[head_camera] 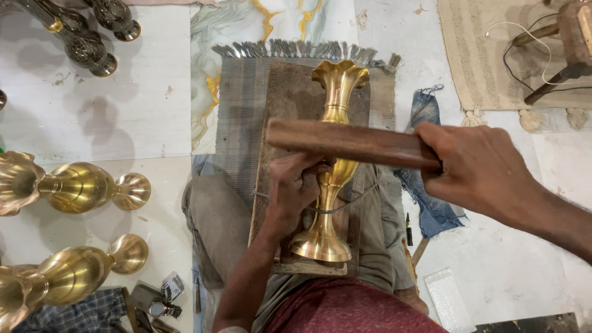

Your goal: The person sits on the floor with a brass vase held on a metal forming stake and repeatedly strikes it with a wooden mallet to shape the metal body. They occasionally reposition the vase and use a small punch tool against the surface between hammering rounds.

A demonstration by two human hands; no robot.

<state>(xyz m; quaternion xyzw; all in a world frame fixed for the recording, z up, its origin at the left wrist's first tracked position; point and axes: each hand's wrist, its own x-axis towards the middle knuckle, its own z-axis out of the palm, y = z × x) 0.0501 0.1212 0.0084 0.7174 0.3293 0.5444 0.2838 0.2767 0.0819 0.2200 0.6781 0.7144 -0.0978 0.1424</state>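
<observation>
A tall brass vase (336, 92) with a fluted mouth lies on a worn wooden board (290, 98) across my lap, its foot toward me. My left hand (295, 185) is closed against the vase's body, fingers pinched as if around a small tool that I cannot make out. My right hand (478, 166) grips one end of a flat wooden bat (345, 142), which is held level just above the vase and across it. A thin cord (357, 197) loops around the vase's narrow stem.
Two finished brass vases (74, 185) (68, 271) lie on the floor at left, dark vases (86, 43) at top left. A fringed mat (237, 123) lies under the board, a blue cloth (425, 111) at right, small tools (154, 302) at bottom left, a stool with cable (555, 49) top right.
</observation>
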